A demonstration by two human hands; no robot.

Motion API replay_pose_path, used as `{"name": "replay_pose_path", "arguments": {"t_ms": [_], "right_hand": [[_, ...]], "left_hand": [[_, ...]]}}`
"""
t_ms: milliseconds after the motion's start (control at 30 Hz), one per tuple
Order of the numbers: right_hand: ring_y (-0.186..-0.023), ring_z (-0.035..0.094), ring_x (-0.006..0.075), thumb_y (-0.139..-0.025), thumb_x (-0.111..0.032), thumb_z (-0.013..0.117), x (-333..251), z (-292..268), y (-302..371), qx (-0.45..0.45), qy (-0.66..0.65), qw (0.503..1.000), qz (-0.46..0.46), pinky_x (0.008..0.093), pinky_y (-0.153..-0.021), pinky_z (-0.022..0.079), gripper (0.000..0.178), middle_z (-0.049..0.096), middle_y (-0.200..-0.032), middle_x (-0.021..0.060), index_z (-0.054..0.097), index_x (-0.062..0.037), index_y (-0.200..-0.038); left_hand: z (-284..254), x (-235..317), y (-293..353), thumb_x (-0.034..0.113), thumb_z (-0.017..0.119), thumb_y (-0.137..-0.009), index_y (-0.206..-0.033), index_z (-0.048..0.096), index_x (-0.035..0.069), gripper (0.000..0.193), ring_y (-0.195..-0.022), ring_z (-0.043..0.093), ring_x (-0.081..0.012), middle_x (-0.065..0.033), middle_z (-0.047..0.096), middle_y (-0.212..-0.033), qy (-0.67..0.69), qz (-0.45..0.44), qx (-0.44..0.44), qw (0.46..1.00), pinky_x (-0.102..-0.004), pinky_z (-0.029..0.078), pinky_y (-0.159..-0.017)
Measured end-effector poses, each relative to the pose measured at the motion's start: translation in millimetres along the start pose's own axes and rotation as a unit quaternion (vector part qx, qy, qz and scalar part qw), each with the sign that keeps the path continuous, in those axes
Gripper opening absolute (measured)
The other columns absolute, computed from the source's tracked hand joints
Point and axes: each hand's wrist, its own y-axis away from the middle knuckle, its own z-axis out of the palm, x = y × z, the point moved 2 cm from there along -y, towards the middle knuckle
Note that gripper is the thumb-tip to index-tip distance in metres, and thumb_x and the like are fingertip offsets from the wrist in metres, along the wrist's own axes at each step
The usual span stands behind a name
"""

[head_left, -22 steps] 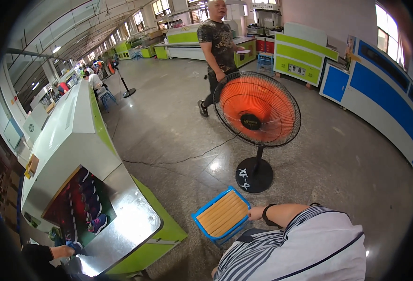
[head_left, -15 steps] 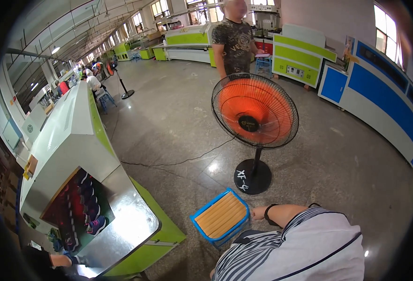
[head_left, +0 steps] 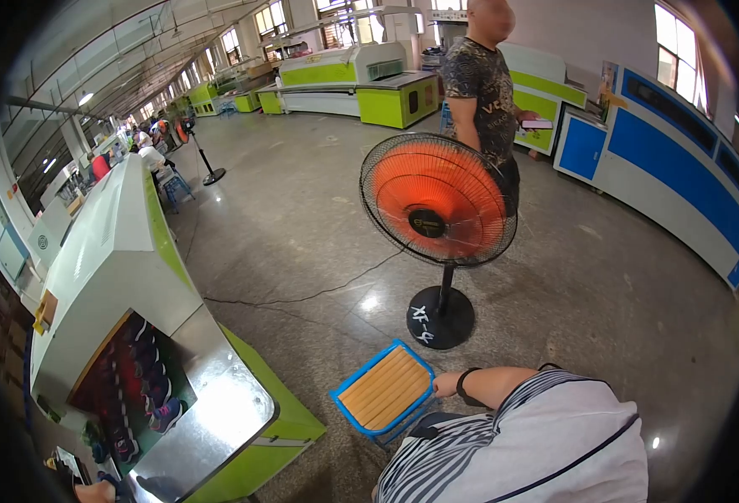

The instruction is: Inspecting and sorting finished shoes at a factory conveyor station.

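Note:
My right hand (head_left: 445,385), a dark band on its wrist, is at the right edge of a low stool (head_left: 386,387). The stool has a blue frame and a seat of tan slats. My fingers look closed around the frame's edge, though the fingertips are partly hidden. My striped and white clothing covers the area below the arm. My left hand is out of view. Just beyond the stool stands a pedestal fan (head_left: 439,201) with orange blades, a black cage and a round black base.
On the left, a white and green machine (head_left: 176,277) has sneakers (head_left: 166,414) in its opening and a metal ledge. Another person's forearm (head_left: 94,493) shows at lower left. Behind the fan, a person (head_left: 482,92) holds a phone (head_left: 536,125). A cord (head_left: 302,299) crosses the floor. A blue-white machine (head_left: 663,176) lines the right.
The person behind the fan has moved to the right, and a phone now shows in their hand. The view has shifted slightly. My right hand remains at the stool's edge.

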Motion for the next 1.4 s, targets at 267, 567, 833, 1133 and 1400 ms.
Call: {"name": "replay_pose_path", "arguments": {"t_ms": [267, 567, 833, 1133, 1400], "right_hand": [[-0.085, 0.070, 0.0343, -0.084, -0.031, 0.065, 32.2, 20.1, -15.5, 0.052, 0.006, 0.998, -0.028, 0.0486, -0.076, 0.052, 0.029, 0.073, -0.088, 0.0179, 0.074, -0.0042, -0.089], [-0.083, 0.071, 0.0337, -0.083, -0.034, 0.065, 31.3, 4.9, -27.8, 0.058, 0.001, 0.995, -0.080, 0.0474, -0.076, 0.053, 0.033, 0.074, -0.087, 0.0183, 0.074, -0.0033, -0.090], [-0.096, 0.071, 0.0319, -0.083, -0.032, 0.069, 27.8, 6.6, -32.3, 0.002, 0.060, 0.996, -0.067, 0.0440, -0.086, 0.055, 0.031, 0.075, -0.099, 0.0161, 0.076, -0.0090, -0.103], [-0.099, 0.070, 0.0337, -0.082, -0.030, 0.071, -49.7, -17.2, -75.9, -0.033, 0.131, 0.986, -0.098, 0.0421, -0.087, 0.054, 0.034, 0.074, -0.103, 0.0192, 0.076, -0.0053, -0.106], [-0.079, 0.072, 0.0245, -0.085, -0.029, 0.071, -192.3, 16.6, -112.1, -0.156, 0.164, 0.962, -0.152, 0.0384, -0.075, 0.056, 0.039, 0.074, -0.095, 0.0164, 0.073, -0.0014, -0.112]], "left_hand": [[18.6, 22.3, 5.6, 0.033, 0.071, -0.087, -0.150, 0.041, 0.005, 0.075, -0.117, 0.057, -0.0356, -0.0169, 0.061, -0.122, -0.038, 0.068, 0.000, 0.997, -0.0498, 0.046, -0.099], [-21.2, -88.0, 35.3, 0.034, 0.073, -0.086, -0.151, 0.040, 0.005, 0.078, -0.118, 0.056, -0.0358, -0.0169, 0.061, -0.121, -0.140, 0.020, 0.034, 0.989, -0.0502, 0.045, -0.099], [-200.5, -332.3, 237.3, 0.034, 0.074, -0.084, -0.152, 0.039, 0.006, 0.081, -0.120, 0.056, -0.0359, -0.0169, 0.060, -0.121, -0.327, -0.247, 0.093, 0.907, -0.0506, 0.045, -0.100], [-245.1, -274.3, 270.2, 0.034, 0.062, -0.090, -0.156, 0.036, 0.021, 0.072, -0.140, 0.043, -0.0287, -0.0019, 0.057, -0.139, -0.390, -0.375, 0.031, 0.840, -0.0578, 0.036, -0.105], [-286.2, -241.6, 256.9, 0.020, 0.070, -0.078, -0.143, 0.049, 0.016, 0.068, -0.134, 0.044, -0.0377, -0.0112, 0.054, -0.141, -0.214, -0.393, 0.104, 0.888, -0.0601, 0.029, -0.111]]}}
